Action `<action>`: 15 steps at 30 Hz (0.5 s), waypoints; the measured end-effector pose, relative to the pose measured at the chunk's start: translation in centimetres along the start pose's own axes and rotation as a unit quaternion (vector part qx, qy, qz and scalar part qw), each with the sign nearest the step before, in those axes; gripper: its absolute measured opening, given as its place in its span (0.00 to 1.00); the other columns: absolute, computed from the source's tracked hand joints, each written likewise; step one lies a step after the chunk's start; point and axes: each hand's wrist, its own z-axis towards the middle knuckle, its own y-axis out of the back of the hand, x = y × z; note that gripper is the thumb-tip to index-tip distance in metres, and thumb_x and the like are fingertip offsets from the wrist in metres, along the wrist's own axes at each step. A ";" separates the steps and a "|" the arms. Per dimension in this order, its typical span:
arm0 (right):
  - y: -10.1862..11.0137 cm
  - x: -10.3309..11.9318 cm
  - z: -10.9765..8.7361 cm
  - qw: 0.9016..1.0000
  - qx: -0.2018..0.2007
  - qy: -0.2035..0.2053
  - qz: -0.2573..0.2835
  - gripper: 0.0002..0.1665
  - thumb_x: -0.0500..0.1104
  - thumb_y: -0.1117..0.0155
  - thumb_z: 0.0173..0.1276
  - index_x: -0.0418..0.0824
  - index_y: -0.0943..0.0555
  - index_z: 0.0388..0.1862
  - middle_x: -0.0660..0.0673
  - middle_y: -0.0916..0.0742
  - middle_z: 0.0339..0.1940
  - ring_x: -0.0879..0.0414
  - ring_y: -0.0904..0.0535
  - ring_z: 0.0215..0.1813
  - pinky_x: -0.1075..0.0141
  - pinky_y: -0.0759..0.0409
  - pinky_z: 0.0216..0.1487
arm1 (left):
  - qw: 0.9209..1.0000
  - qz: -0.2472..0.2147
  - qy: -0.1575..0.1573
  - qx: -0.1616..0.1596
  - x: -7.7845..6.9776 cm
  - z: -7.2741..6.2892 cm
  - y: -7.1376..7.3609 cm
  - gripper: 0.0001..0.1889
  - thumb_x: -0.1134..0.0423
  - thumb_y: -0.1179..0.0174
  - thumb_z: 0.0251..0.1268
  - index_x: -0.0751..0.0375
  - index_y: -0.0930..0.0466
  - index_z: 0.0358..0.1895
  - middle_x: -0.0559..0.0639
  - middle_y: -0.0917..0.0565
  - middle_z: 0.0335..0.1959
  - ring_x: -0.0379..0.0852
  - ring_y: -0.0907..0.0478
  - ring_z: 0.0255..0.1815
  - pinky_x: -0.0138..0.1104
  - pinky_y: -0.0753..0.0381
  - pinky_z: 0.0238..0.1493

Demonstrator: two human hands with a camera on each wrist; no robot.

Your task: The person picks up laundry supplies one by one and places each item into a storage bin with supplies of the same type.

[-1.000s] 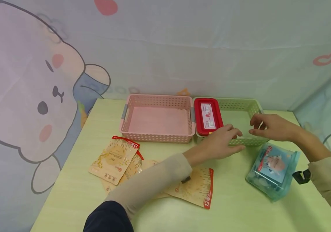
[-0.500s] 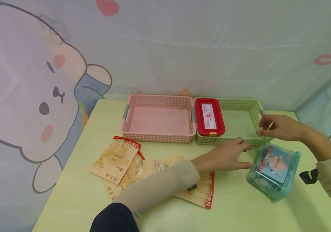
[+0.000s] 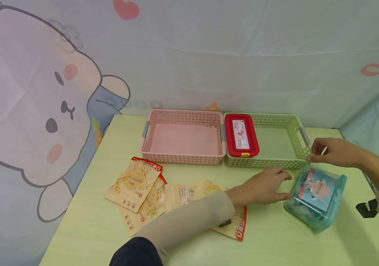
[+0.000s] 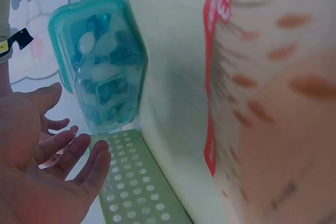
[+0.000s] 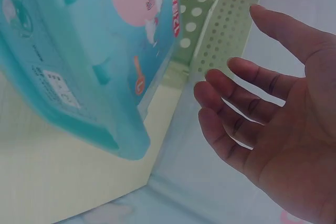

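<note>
A teal translucent box [image 3: 316, 195] with a printed label stands on the table, in front of the green basket's right end. My left hand [image 3: 264, 186] is just left of this box, fingers spread and relaxed, holding nothing. In the left wrist view the palm of the left hand [image 4: 47, 166] faces the box [image 4: 107, 66] across a gap. My right hand [image 3: 339, 152] is above and behind the box, near the basket's right corner. Its fingers are loosely bent with nothing between them, and the right wrist view shows the hand [image 5: 278, 114] apart from the box [image 5: 79, 51].
A red-lidded container [image 3: 241, 135] sits in the left part of the green basket [image 3: 266, 163]. The pink basket [image 3: 183, 159] adjoins on the left. Several beige pouches [image 3: 134, 184] lie on the table [image 3: 86, 229], some beneath the left forearm. A printed cloth [image 3: 189, 55] hangs behind.
The left hand has moved right and toward the person, from the green basket's front to beside the teal box. The right hand has moved right and slightly nearer, away from over the basket.
</note>
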 end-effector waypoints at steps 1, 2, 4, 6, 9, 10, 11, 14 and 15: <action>0.0 -0.2 -0.1 1.000 0.003 -0.002 -0.001 0.19 0.53 0.29 0.74 0.38 0.21 0.46 0.50 0.16 0.39 0.56 0.20 0.39 0.63 0.20 0.36 | 1.000 -0.001 0.003 0.003 -0.1 0.1 -0.1 0.33 0.39 0.34 0.73 0.46 0.27 0.75 0.36 0.26 0.67 0.29 0.29 0.61 0.19 0.29 0.60; -0.1 -0.4 -0.2 1.000 0.006 -0.006 -0.001 0.20 0.53 0.29 0.74 0.38 0.21 0.46 0.49 0.16 0.40 0.56 0.19 0.40 0.63 0.20 0.36 | 1.000 -0.002 0.004 0.005 -0.3 0.1 -0.3 0.33 0.39 0.34 0.73 0.45 0.27 0.75 0.35 0.26 0.67 0.28 0.29 0.61 0.19 0.29 0.60; -0.1 -0.8 -0.3 1.000 0.010 -0.011 -0.005 0.20 0.54 0.28 0.74 0.38 0.20 0.45 0.50 0.16 0.39 0.56 0.18 0.41 0.63 0.20 0.37 | 1.000 0.000 0.007 0.009 -0.5 0.2 -0.6 0.33 0.39 0.34 0.73 0.44 0.27 0.76 0.35 0.26 0.66 0.28 0.29 0.60 0.19 0.29 0.60; -0.2 -1.1 -0.4 1.000 0.016 -0.014 -0.006 0.20 0.54 0.28 0.74 0.38 0.20 0.45 0.49 0.16 0.39 0.56 0.18 0.41 0.62 0.19 0.37 | 1.000 0.000 0.007 0.011 -0.8 0.3 -0.8 0.33 0.39 0.34 0.73 0.44 0.27 0.76 0.35 0.26 0.65 0.28 0.29 0.59 0.18 0.29 0.59; -0.6 -1.5 -0.6 0.999 0.026 -0.022 -0.002 0.20 0.54 0.28 0.74 0.37 0.19 0.45 0.50 0.15 0.39 0.56 0.19 0.40 0.61 0.20 0.37 | 1.000 -0.003 0.009 0.013 -1.0 0.5 -1.1 0.32 0.40 0.34 0.73 0.43 0.27 0.76 0.34 0.26 0.63 0.28 0.30 0.55 0.18 0.29 0.56; -0.7 -1.6 -0.7 0.999 0.029 -0.023 -0.001 0.20 0.53 0.29 0.74 0.37 0.19 0.45 0.49 0.15 0.39 0.56 0.20 0.40 0.61 0.20 0.37 | 1.000 -0.004 0.008 0.013 -1.0 0.5 -1.2 0.32 0.41 0.34 0.73 0.43 0.27 0.75 0.34 0.26 0.62 0.27 0.30 0.54 0.17 0.29 0.55; -0.9 -1.7 -0.7 0.999 0.033 -0.025 0.001 0.20 0.53 0.29 0.74 0.37 0.19 0.45 0.49 0.15 0.39 0.56 0.20 0.40 0.61 0.20 0.37 | 1.000 -0.006 0.006 0.013 -1.0 0.6 -1.3 0.31 0.41 0.34 0.73 0.43 0.27 0.75 0.34 0.26 0.62 0.27 0.30 0.52 0.17 0.29 0.54; -1.2 -2.0 -1.0 0.998 0.048 -0.032 0.006 0.20 0.53 0.29 0.74 0.37 0.19 0.44 0.50 0.15 0.39 0.55 0.22 0.39 0.61 0.21 0.37 | 1.000 -0.004 -0.001 0.012 -1.0 0.6 -1.6 0.31 0.42 0.34 0.74 0.43 0.27 0.75 0.35 0.26 0.60 0.27 0.30 0.50 0.17 0.30 0.50; -1.3 -2.1 -1.1 0.998 0.055 -0.034 0.007 0.20 0.54 0.29 0.74 0.37 0.18 0.44 0.50 0.15 0.39 0.55 0.22 0.38 0.61 0.22 0.36 | 1.000 -0.003 -0.005 0.011 -1.0 0.5 -1.6 0.31 0.42 0.35 0.74 0.43 0.27 0.75 0.35 0.26 0.60 0.27 0.30 0.49 0.17 0.30 0.50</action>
